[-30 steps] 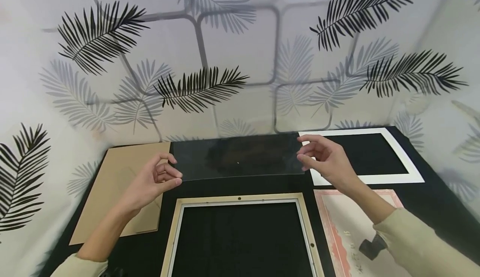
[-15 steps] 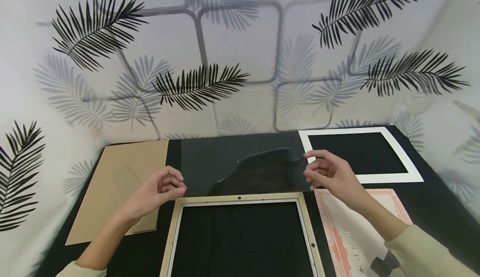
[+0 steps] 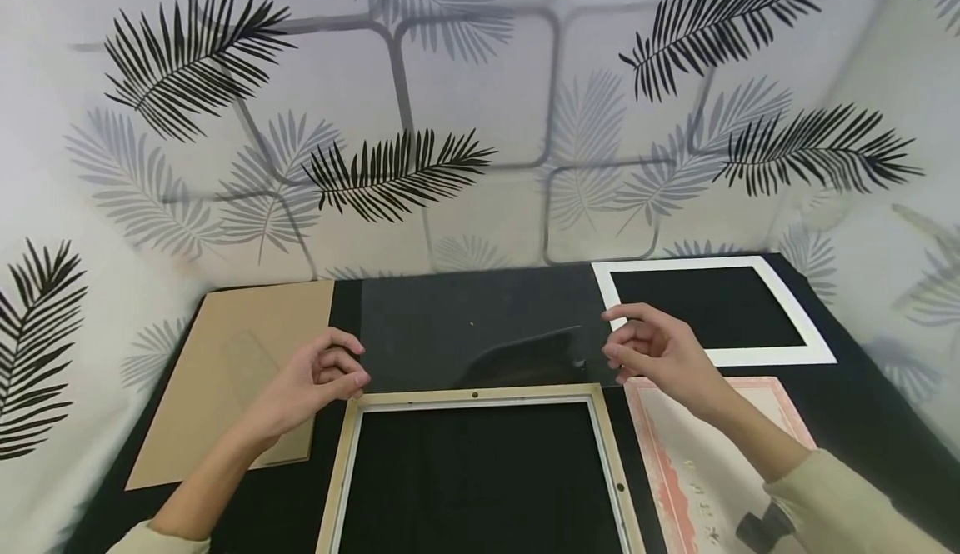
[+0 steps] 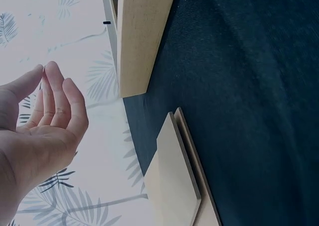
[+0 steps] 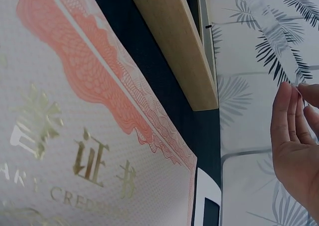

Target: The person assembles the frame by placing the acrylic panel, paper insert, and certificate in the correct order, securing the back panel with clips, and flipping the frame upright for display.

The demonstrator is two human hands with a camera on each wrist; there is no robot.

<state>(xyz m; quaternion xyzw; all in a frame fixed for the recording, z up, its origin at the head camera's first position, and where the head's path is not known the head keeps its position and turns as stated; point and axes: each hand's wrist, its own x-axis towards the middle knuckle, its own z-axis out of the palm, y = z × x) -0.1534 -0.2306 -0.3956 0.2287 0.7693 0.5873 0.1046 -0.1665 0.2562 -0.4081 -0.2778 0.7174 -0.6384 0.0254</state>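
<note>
A clear, thin sheet (image 3: 480,329) spans the gap between my two hands, with a dark reflection on its surface. My left hand (image 3: 318,375) pinches its left edge between thumb and fingertips, and my right hand (image 3: 663,350) pinches the right edge the same way. Just below the sheet's near edge lies a pale wooden picture frame (image 3: 427,397) with a white inner lip, its middle showing black cloth. In the wrist views the left hand (image 4: 50,116) and right hand (image 5: 296,146) are raised above the frame's height; the sheet itself hardly shows there.
Brown backing boards (image 3: 217,354) lie at the left. At the far right is a white mat border (image 3: 776,356), with a pink-edged certificate (image 3: 708,446) nearer me. Black cloth (image 3: 862,437) covers the table, and a leaf-patterned curtain (image 3: 480,87) closes off the back.
Both hands brought the clear sheet down and nearer to me, its near edge now by the frame's far side. The sheet's reflection shifted; over the last half second the hands barely moved.
</note>
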